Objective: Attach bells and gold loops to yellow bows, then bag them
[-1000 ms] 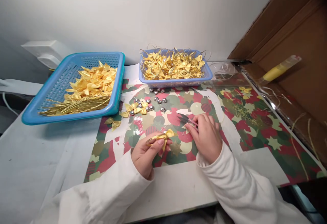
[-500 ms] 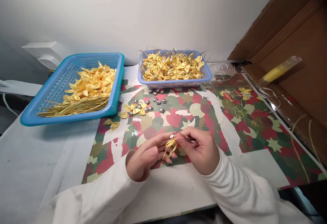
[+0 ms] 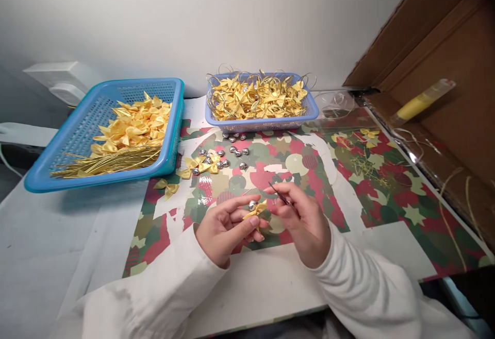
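A yellow ribbon bow (image 3: pixel 260 209) with a silver bell (image 3: pixel 252 205) at its top is pinched between the thumb and fingers of my left hand (image 3: pixel 231 226). My right hand (image 3: pixel 305 220) is a short way to the right, closed around a thin dark pointed tool (image 3: pixel 279 193). The tool's tip points up and left, apart from the bow; its exact kind is not clear. Beyond my hands, several loose silver bells (image 3: pixel 232 150) lie on the patterned sheet, with a few yellow bows (image 3: pixel 199 165) among them.
A blue basket (image 3: pixel 42 174) at the left holds yellow bows and gold cords (image 3: pixel 108 163). A smaller blue basket (image 3: pixel 263 123) at the back is full of bows with gold loops. Cord scraps (image 3: pixel 367 169) lie at the right, by a cardboard wall (image 3: pixel 436 61).
My right hand has moved away from the bow, and the dark tool now shows plainly in it. My left thumb has come down onto the bow, which has turned.
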Demonstrator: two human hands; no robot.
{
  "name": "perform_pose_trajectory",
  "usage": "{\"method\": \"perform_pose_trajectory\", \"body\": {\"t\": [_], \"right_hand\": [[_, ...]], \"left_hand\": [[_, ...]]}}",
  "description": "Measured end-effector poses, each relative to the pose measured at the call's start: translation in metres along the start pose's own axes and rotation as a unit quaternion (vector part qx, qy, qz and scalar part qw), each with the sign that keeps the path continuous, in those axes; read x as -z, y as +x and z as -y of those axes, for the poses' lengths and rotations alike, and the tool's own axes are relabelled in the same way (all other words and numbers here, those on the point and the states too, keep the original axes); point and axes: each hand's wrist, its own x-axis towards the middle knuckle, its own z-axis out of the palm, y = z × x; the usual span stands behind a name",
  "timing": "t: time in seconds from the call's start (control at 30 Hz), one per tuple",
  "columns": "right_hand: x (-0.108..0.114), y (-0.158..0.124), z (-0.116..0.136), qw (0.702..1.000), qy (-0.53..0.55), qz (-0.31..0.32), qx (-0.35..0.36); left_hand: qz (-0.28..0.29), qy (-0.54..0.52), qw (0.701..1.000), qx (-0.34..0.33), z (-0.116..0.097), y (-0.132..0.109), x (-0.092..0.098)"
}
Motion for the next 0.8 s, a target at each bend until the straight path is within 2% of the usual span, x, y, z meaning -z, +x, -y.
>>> {"method": "perform_pose_trajectory", "body": {"t": [0.07, 0.17, 0.27, 0.37, 0.57, 0.8], "right_hand": [[0.0036, -0.0022, -0.0012, 1.0, -0.014, -0.004, 0.009], [0.0068, -0.0022, -0.003, 0.993, -0.1, 0.026, 0.052], [0.0061, 0.0008, -0.0031, 0.978, -0.189, 0.027, 0.089], [0.0038, 0.0029, -0.0022, 0.967, -0.235, 0.021, 0.096], [0.0021, 0.0025, -0.0024, 0.961, -0.262, 0.013, 0.091], [0.0006, 0.0017, -0.0021, 0.958, -0.269, 0.007, 0.095]], "left_hand": [[-0.028, -0.007, 1.0, -0.007, -0.0013, -0.0019, -0.0031], [-0.051, -0.024, 0.998, -0.024, -0.0026, -0.0032, -0.0049], [-0.056, -0.026, 0.998, -0.034, -0.0024, -0.0038, -0.0048], [-0.056, -0.028, 0.997, -0.042, -0.0016, -0.0048, -0.0052], [-0.055, -0.027, 0.995, -0.077, -0.0005, -0.0048, -0.0056], [-0.054, -0.023, 0.995, -0.085, 0.001, -0.0055, -0.0059]]}}
